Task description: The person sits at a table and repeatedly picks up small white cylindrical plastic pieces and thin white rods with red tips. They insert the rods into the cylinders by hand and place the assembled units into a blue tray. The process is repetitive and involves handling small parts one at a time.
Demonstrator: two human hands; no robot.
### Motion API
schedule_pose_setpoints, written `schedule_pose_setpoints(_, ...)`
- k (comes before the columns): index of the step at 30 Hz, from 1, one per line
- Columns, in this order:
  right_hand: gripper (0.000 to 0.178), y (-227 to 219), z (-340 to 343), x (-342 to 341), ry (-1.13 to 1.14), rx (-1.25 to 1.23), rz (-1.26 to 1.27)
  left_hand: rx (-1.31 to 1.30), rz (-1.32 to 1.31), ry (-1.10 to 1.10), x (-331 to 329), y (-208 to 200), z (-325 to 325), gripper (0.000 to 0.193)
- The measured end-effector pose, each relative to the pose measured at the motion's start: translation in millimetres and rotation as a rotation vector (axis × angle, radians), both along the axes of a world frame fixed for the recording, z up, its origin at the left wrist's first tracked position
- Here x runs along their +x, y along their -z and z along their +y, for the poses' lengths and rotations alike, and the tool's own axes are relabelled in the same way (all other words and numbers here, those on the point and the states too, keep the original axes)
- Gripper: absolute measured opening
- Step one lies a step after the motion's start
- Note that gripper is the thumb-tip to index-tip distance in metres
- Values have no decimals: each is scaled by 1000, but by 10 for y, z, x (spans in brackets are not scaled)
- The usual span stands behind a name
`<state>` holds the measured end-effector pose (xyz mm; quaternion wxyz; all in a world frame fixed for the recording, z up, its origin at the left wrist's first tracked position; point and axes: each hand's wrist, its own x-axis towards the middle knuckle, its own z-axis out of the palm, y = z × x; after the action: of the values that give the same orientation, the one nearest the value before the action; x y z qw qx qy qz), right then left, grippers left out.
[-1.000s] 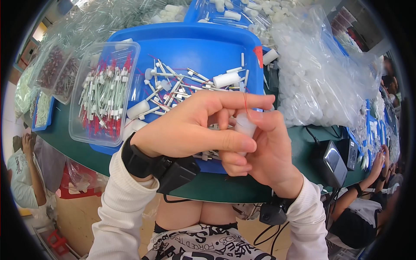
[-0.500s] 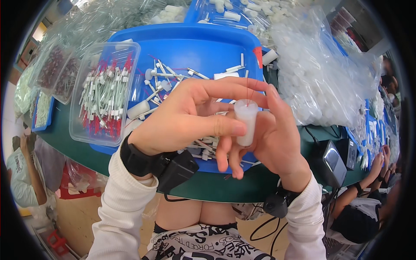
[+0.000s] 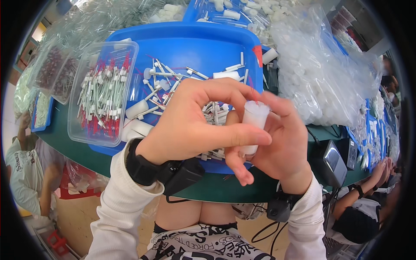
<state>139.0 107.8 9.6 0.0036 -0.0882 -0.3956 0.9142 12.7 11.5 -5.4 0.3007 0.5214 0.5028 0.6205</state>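
Above the front of the blue tray (image 3: 190, 41), a small white plastic tube (image 3: 255, 116) with a wider rim stands slightly tilted between my hands. Thin red wires rise from its top. My left hand (image 3: 186, 119) is closed on the tube, its thumb across the front and its index finger reaching to the wires. My right hand (image 3: 288, 145) curls around the tube from behind and the right, closed on it, with fingertips near the wires. Its far side and some fingers are hidden.
A clear plastic box (image 3: 73, 125) of thin rods with red wires stands at the left. Loose rods and white cylinders lie in the tray. A large plastic bag of white parts (image 3: 320, 82) and a black device (image 3: 333, 162) are at the right. Other people sit at both sides.
Both hands have shifted slightly right with the tube, which now tilts more. My left thumb has slid farther across it, and the fingertips have closed in around the wires.
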Motion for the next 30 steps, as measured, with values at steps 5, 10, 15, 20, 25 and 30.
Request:
schedule_pose_setpoints(5,44,-1,-3,3,-32,93,-100,-49,243,-75,20,-41,-15,29)
schedule_pose_setpoints(10,44,89,47,-5,-202,-219,-129,-74,142,-58,54,-22,-1,28)
schedule_pose_setpoints(15,47,57,58,-11,-180,-384,-96,-117,-140,34,75,-16,18,23)
schedule_pose_setpoints(20,48,91,69,8,-168,-385,-66,-21,-131,-6,92,55,47,30)
schedule_pose_setpoints(25,63,88,69,-12,-181,-321,4,-185,-306,46,109,-53,6,32)
schedule_pose_setpoints(30,81,130,52,-36,-209,-263,117,-120,-277,66,89,-35,15,31)
